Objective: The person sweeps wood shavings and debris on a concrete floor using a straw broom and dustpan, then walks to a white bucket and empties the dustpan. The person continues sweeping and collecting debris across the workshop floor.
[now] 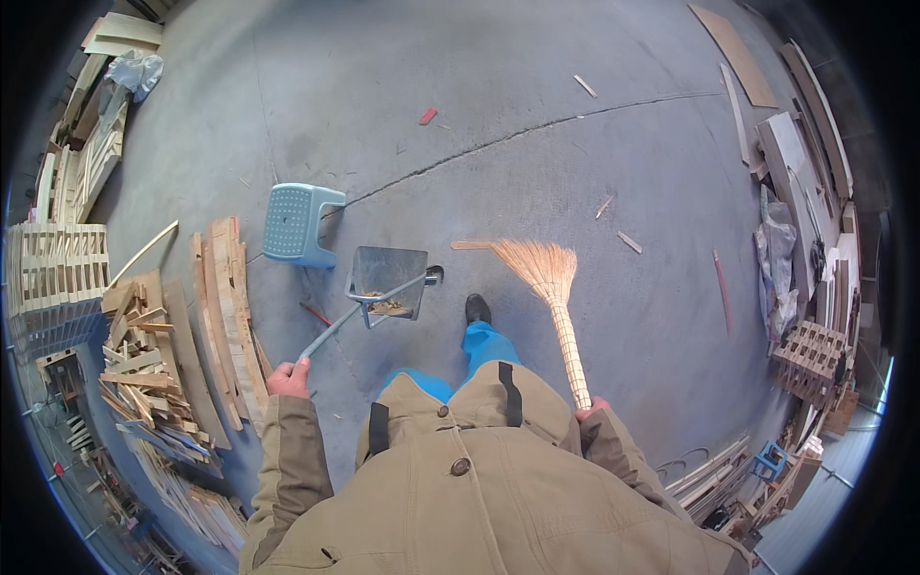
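My left hand (289, 378) is closed round the grey handle of a long-handled dustpan (401, 266). Some wood scraps (387, 307) lie in the pan, which is in front of me, left of my shoe. In my right hand (593, 407) is the bound handle of a straw broom (554, 287), its bristles fanned out toward the floor ahead. A short flat strip of wood (471, 245) lies at the left tip of the bristles. Whether the bristles touch it, I cannot tell.
A blue plastic stool (295, 226) stands just beyond the dustpan. Wood offcuts (144, 369) and long boards (228, 307) are piled at left. Farther out lie a red scrap (427, 116) and several wood slivers. Boards and a plastic sheet (774, 254) line the right side.
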